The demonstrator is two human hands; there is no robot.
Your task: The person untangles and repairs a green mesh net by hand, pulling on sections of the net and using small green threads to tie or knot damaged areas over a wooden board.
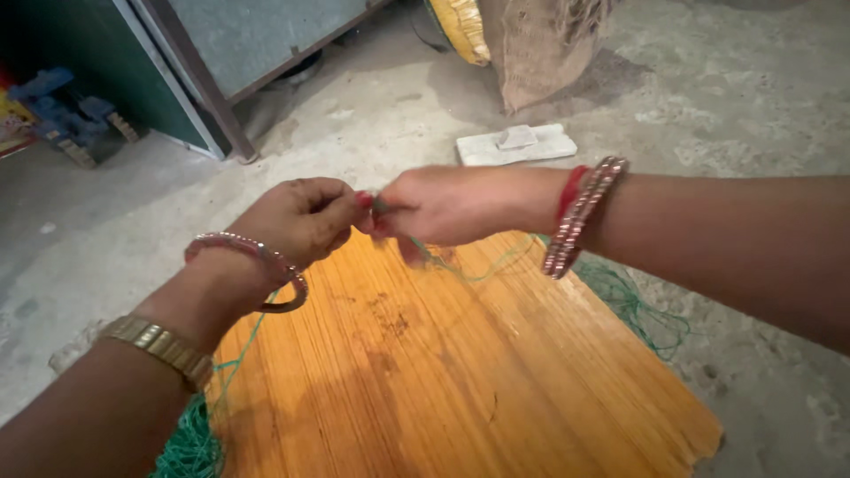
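- wooden board [460,372] — orange-brown, fine straight grain, slight sheen, dark stains mid-surface, chipped at the near right corner
- green string [633,305] — thin twisted fibre, matt, loose tangles on both sides of the board
- floor [753,106] — bare concrete, rough, dusty, blotchy grey
- bangles [580,217] — metal, shiny, beaded texture; red cloth-like thread beside them
- watch band [159,345] — gold-tone metal links, glossy
- sack [540,49] — coarse brown burlap, matt
- white block [515,144] — looks smooth, material unclear

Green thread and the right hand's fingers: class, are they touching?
Touching. The head view shows the green thread running up into the pinched fingers of the right hand, with no gap.
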